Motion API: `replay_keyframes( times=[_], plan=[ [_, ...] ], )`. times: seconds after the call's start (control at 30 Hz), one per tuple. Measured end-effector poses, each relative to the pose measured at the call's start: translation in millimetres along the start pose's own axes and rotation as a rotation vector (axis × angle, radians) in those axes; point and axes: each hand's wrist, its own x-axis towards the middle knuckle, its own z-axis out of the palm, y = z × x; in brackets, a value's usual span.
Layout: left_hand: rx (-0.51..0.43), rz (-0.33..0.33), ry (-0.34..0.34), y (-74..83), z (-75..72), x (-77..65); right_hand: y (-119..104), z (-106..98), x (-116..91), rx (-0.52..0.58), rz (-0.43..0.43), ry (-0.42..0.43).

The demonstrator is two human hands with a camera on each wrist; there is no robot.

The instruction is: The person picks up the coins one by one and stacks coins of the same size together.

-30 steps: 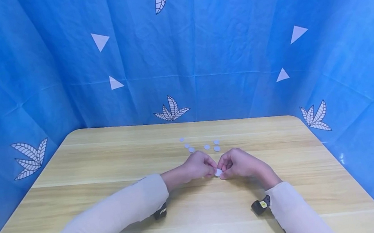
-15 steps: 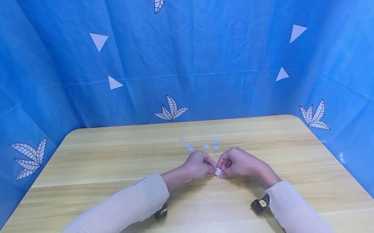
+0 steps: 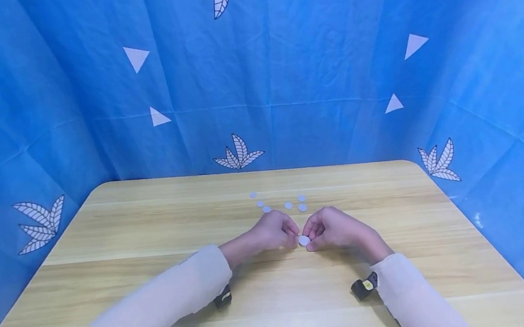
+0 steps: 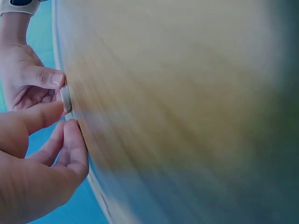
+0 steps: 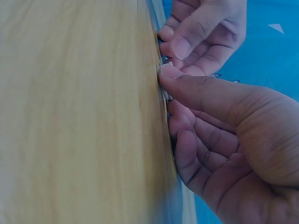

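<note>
A small round white disc point(image 3: 304, 241) sits low over the table between my two hands; from the left wrist view its edge point(image 4: 66, 99) looks thick and layered. My right hand point(image 3: 336, 229) pinches this disc between thumb and fingers. Close on its other side is my left hand point(image 3: 273, 231), thumb tip right at the edge, with a gap between its thumb and its bent fingers. In the right wrist view, the right thumb point(image 5: 198, 88) hides most of the disc.
Beyond the hands, several more white discs lie on the wooden table point(image 3: 160, 221), such as one disc point(image 3: 288, 205) by the middle and another disc point(image 3: 253, 195) further back. A blue patterned curtain point(image 3: 319, 67) surrounds the table on the far side and both flanks.
The fingers of my left hand have drawn back slightly to the left, so more of the disc shows. My right hand stays in place, still holding it.
</note>
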Motion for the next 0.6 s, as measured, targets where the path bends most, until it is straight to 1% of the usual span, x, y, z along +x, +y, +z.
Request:
replay_keyframes(
  times=[0.17, 0.33, 0.43, 0.6],
  plan=[
    [0.131, 0.045, -0.008, 2.2, 2.1, 1.3, 0.1, 0.3, -0.8, -0.001, -0.002, 0.006],
    [0.21, 0.089, 0.0, 4.6, 5.4, 0.4, 0.5, 0.3, -0.8, 0.005, 0.0, 0.005],
    [0.218, 0.108, 0.003, 6.1, 6.7, -1.2, 0.1, 0.2, -1.0, 0.004, 0.001, 0.005],
    [0.197, 0.109, 0.002, 8.0, 8.2, -3.9, -0.6, 0.1, -1.2, -0.003, -0.004, 0.001]
  ],
)
